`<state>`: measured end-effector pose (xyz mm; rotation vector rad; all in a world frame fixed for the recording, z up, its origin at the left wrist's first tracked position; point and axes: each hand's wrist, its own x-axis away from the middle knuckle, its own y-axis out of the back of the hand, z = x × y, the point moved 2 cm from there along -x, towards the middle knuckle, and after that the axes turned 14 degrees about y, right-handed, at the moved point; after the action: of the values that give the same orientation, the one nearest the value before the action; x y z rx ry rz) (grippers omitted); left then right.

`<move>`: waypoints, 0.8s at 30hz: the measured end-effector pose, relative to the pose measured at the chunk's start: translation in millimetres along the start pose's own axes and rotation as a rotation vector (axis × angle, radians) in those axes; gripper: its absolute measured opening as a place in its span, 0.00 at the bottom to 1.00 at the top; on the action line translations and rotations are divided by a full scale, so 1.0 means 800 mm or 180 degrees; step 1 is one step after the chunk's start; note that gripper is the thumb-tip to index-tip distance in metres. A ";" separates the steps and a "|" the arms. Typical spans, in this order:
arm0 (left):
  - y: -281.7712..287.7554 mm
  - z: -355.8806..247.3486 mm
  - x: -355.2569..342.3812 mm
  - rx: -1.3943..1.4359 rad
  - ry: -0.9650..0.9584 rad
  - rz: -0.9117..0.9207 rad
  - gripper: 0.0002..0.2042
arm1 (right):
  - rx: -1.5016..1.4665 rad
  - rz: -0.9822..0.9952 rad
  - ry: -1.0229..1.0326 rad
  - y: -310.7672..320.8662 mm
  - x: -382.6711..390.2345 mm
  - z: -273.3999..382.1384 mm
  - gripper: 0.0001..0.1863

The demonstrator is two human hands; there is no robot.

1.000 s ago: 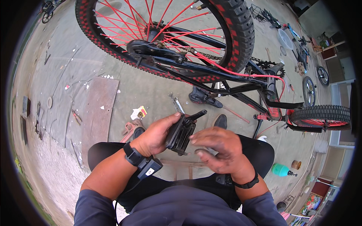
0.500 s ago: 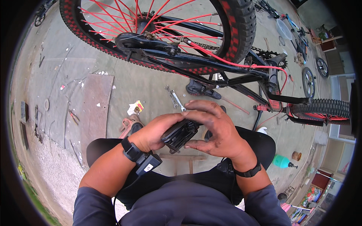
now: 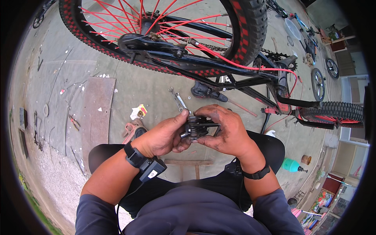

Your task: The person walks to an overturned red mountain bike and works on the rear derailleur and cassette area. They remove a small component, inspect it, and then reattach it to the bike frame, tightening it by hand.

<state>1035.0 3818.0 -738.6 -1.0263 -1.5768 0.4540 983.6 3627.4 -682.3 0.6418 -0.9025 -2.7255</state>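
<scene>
Above my lap, a dark ridged part that looks like a bicycle pedal (image 3: 197, 127) is between my two hands. My right hand (image 3: 229, 131) has its thumb and fingers curled round the right side of it. Against its left end rest the thumb and fingers of my left hand (image 3: 168, 135), closed on it. A short silver piece shows by the left fingers; the far side of the part is hidden. Smudges darken the right fingers. Beyond the hands lies a black bicycle (image 3: 219, 66) with a red-spoked wheel (image 3: 147, 25) and a red cable (image 3: 243, 67).
Wrenches (image 3: 178, 100) lie on the ground just past my hands. Farther left are a brown board (image 3: 98, 111) and pliers (image 3: 74, 122). A green bottle (image 3: 291, 165) and a rusty can (image 3: 306, 159) stand at the right. Loose wheels (image 3: 318, 84) lie at the far right.
The dark part has been turned between my hands, so another side faces up. My right fingers have closed in round it, and my left hand has shifted lower along its end.
</scene>
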 end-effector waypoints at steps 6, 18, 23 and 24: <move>-0.005 0.001 0.005 -0.0174 -0.0229 0.0319 0.28 | -0.0939 -0.0471 -0.0445 -0.007 0.008 -0.007 0.32; -0.007 -0.009 0.011 -0.0309 -0.0342 0.0373 0.26 | -0.0889 -0.0301 -0.0457 0.006 0.003 0.006 0.35; -0.012 -0.014 0.018 -0.0161 -0.0301 0.0575 0.26 | -0.1195 -0.0276 -0.0839 0.010 0.018 -0.005 0.38; -0.015 -0.015 0.019 -0.0190 -0.0302 0.0547 0.29 | -0.1335 -0.0335 -0.0820 0.010 0.022 -0.011 0.39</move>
<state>1042.1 3820.8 -717.7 -1.2070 -1.6006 0.5834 972.0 3611.1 -689.6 0.2670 -0.3213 -3.0032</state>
